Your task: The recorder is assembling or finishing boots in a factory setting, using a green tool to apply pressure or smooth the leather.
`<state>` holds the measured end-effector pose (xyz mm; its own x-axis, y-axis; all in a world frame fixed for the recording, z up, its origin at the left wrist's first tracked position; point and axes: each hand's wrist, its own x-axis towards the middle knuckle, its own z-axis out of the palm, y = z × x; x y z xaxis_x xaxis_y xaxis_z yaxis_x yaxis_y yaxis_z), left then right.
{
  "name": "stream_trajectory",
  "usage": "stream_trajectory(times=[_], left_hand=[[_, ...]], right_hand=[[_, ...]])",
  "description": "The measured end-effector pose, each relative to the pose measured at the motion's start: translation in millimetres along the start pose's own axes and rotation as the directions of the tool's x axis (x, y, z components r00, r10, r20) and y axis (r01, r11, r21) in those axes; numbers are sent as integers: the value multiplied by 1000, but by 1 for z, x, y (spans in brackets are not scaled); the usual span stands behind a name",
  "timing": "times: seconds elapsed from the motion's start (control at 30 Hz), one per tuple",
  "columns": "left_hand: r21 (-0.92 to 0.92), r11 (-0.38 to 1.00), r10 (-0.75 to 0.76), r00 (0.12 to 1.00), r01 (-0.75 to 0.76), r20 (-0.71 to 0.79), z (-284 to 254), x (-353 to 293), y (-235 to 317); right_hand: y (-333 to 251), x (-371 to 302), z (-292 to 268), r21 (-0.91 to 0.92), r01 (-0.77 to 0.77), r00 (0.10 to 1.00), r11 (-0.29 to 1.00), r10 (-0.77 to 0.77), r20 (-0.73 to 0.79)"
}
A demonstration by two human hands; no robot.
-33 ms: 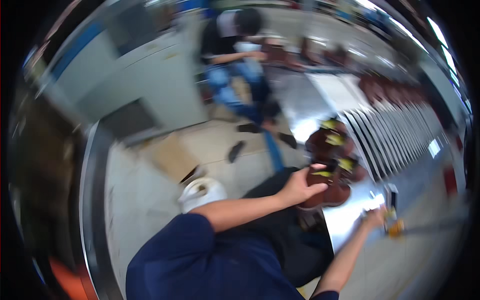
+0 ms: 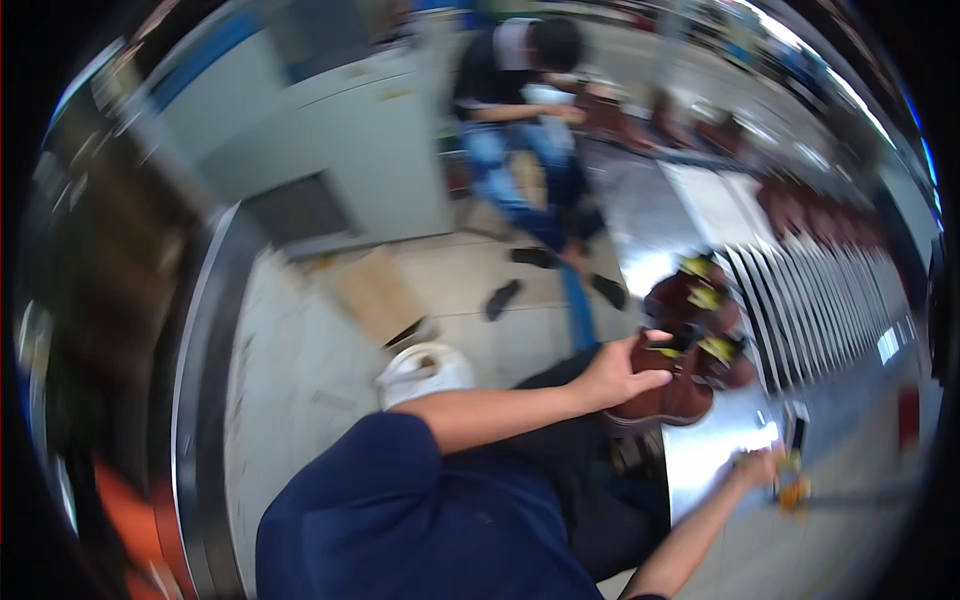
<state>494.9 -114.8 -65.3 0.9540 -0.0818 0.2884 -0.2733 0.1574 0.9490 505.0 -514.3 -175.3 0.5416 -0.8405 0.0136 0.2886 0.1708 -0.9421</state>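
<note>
My left hand [image 2: 606,382] is wrapped round a brown shoe [image 2: 688,398] at the near left edge of a shiny metal table [image 2: 695,470], thumb over its side. Other brown shoes with yellow pieces in their openings [image 2: 692,297] stand crowded just beyond it. Over the table's right side, my right hand [image 2: 757,470] has its fingers curled in. Blur hides what they hold. Close by it are a small dark upright object [image 2: 797,430] and a yellow object [image 2: 795,493].
A slatted metal rack [image 2: 820,315] covers the table's right part, with a row of brown shoes [image 2: 815,212] behind. Across the table's far end sits another person [image 2: 515,100], hand at a brown boot [image 2: 605,118]. A white bucket [image 2: 425,372] and flat cardboard [image 2: 380,295] are on the floor left.
The whole view has swung, so the surroundings appear farther right and slightly lower. My left hand stays on the shoe. My right hand appears a little lower in the picture.
</note>
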Motion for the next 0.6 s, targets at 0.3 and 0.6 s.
stream_trajectory(times=[0.3, 0.6], left_hand=[[611, 784, 476, 739, -111, -477, -136, -95, 225], [886, 134, 944, -329, 443, 22, -220, -201, 364]], right_hand=[[4, 13, 3, -251, 140, 979, 958, -96, 179], [10, 21, -6, -246, 106, 988, 963, -76, 132]])
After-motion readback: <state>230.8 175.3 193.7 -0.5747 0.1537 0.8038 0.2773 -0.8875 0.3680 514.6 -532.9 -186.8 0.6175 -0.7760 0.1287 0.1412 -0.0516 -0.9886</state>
